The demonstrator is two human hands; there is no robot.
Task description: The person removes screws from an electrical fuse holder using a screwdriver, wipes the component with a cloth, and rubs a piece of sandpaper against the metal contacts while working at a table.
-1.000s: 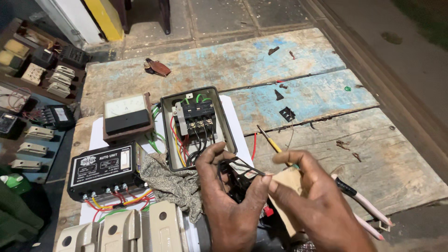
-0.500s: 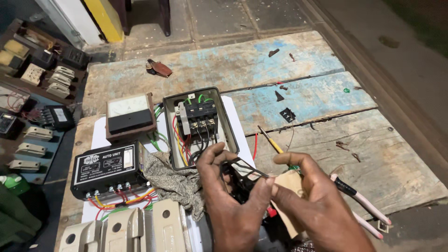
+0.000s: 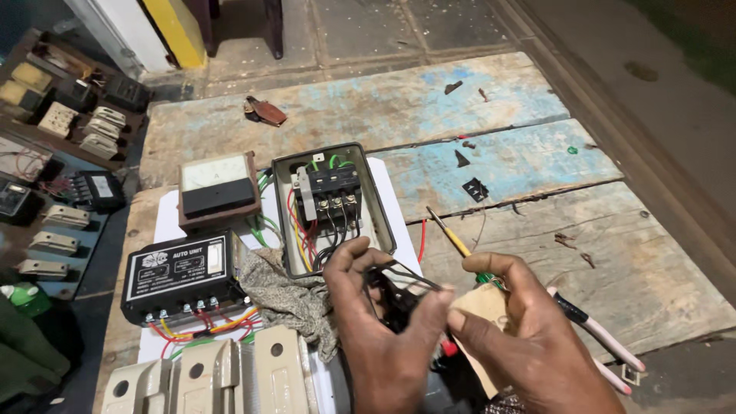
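Black wires (image 3: 402, 274) just below the grey switch box (image 3: 331, 207), pinched between left hand (image 3: 383, 337) fingers, right hand (image 3: 529, 345) beside it — fingers clamped on a tan block (image 3: 483, 307), yellow-handled screwdriver (image 3: 452, 238) right of the box, worn wooden surface (image 3: 537, 169).

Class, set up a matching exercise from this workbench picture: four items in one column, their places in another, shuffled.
Items:
1 screwdriver
2 grey rag
3 analogue meter
4 black control unit

Places:
A left of the open metal box, behind the black unit
B right of the open box
C near-left, red and yellow wires below it
D between the black unit and the left hand

Pairs: 1-B, 2-D, 3-A, 4-C
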